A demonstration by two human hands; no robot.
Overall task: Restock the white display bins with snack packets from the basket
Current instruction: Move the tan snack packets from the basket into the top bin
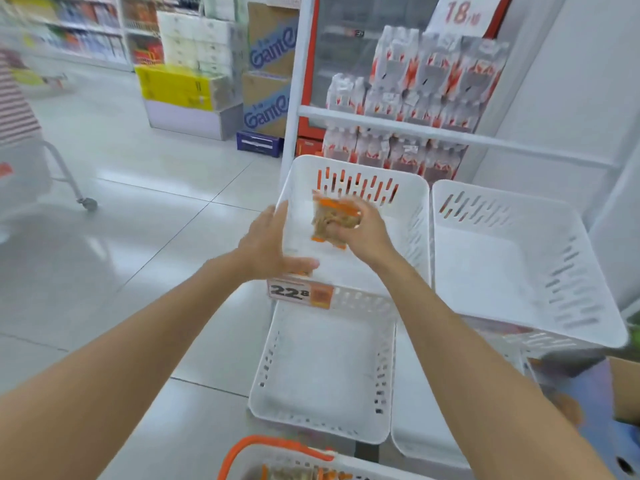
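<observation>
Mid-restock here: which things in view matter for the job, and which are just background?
Job: snack packet in right hand; left hand at top bin; lower bin; side bin; basket.
Background: bottle packs; cardboard boxes; trolley; price tag.

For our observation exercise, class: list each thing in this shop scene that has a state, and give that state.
snack packet: gripped by the right hand, over the upper left bin
left hand: fingers straight, against that bin's left wall
upper left bin: empty inside
upper right bin: empty
lower bin: empty
basket: holds packets
</observation>
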